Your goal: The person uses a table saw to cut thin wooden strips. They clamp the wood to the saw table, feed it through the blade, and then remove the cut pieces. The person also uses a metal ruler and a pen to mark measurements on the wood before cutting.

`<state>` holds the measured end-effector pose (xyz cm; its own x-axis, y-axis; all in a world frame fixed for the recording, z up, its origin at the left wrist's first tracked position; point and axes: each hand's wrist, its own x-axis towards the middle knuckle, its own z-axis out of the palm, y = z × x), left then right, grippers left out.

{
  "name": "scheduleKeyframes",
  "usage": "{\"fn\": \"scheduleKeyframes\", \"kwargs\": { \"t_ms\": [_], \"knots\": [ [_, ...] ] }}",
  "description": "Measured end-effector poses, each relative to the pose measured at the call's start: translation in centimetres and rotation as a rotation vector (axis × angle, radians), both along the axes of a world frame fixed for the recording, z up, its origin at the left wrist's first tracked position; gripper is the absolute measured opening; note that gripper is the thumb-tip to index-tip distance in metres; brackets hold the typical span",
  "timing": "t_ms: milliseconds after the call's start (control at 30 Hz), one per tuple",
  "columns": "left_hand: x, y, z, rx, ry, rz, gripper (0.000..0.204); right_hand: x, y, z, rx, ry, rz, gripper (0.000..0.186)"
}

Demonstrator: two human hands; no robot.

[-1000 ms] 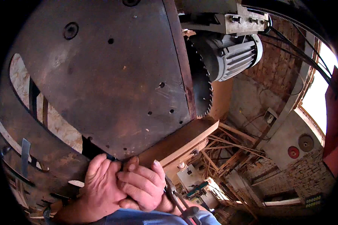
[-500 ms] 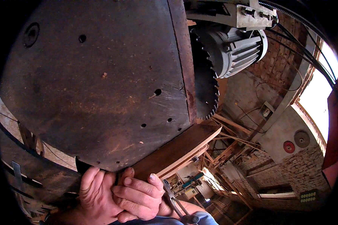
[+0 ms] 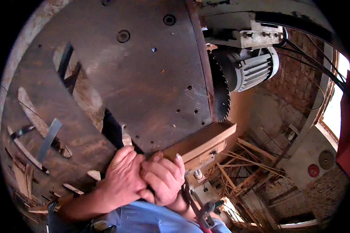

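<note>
My left hand (image 3: 122,174) is closed at the near edge of a dark metal machine table (image 3: 155,89). A slim pale piece with a rounded tip (image 3: 126,136) pokes out past its fingers; its kind is unclear. Pressed against it, my right hand (image 3: 162,178) has its fingers curled, and what they hold, if anything, is hidden. Beside the right hand, a wooden board (image 3: 198,144) runs along the table's edge towards a toothed circular saw blade (image 3: 221,87). A metal toggle clamp (image 3: 204,213) sits below the right wrist.
A finned grey motor (image 3: 256,72) stands right of the blade. On the left, a slot (image 3: 112,128) opens between the table and another brown surface, where a flat metal strip (image 3: 49,139) sticks up. Loose timber (image 3: 245,167) lies at the right, before a brick wall (image 3: 319,202).
The view has swung, so more of the left surface and slot shows. Both hands stay together at the table's edge. The pale tip now shows beyond my left fingers.
</note>
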<state>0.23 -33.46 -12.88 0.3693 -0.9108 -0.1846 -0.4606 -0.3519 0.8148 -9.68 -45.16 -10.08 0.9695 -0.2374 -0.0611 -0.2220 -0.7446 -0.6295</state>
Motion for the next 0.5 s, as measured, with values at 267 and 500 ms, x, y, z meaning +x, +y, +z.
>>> {"fn": "scheduleKeyframes", "kwargs": {
  "t_ms": [267,500],
  "knots": [
    [-2.1,0.3,-0.9,-0.104,-0.067,0.136,0.019,-0.5,0.0,-0.4,-0.013,-0.11,0.036,0.032],
    [-2.5,0.9,-2.3,-0.101,-0.085,0.069,0.021,-1.1,1.1,-0.5,-0.116,-0.236,0.037,0.031]
  ]
}}
